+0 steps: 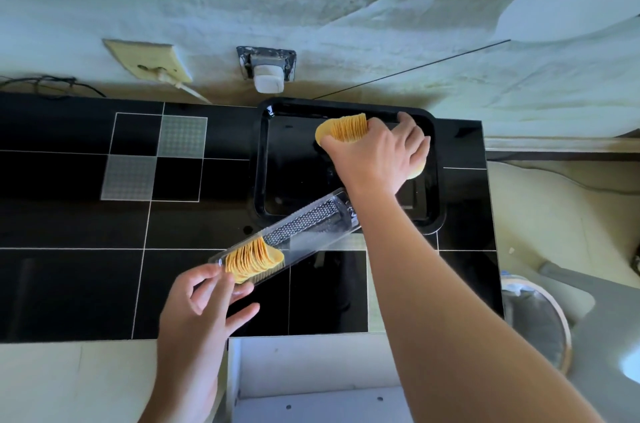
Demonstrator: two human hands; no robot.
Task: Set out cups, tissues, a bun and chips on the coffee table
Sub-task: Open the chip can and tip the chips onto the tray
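A long clear plastic chip tray point(304, 225) lies slantwise on the black glass table, its far end resting over the rim of a black serving tray point(263, 159). A short stack of yellow chips point(251, 260) remains at its near end. My left hand point(204, 305) pinches that near end of the clear tray. My right hand point(377, 152) is over the black tray, closed around a stack of chips point(346, 128) held just above or on the tray floor; another chip edge shows under the palm. No cups, tissues or bun are in view.
The black coffee table point(86, 225) has white lines and two grey patterned squares. The wall behind carries an outlet plate point(149, 62) and a plugged adapter point(268, 81). A white open drawer or box point(311, 377) sits below the table's near edge. A round bin point(540, 318) stands at right.
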